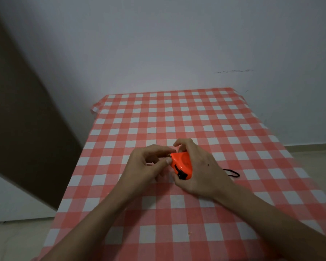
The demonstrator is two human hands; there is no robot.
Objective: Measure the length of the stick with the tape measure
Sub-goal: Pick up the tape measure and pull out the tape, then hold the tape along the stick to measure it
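Hands meet over my red-and-white checked tablecloth (177, 113): right hand (201, 172) grips the orange plastic tape measure (183, 162), left hand (149, 164) seemingly pinching its tip.

The tape measure (182, 163) sits between the left hand (145, 166) and right hand (199, 172), its strap (232, 173) trailing right of the right hand on the table (177, 113).
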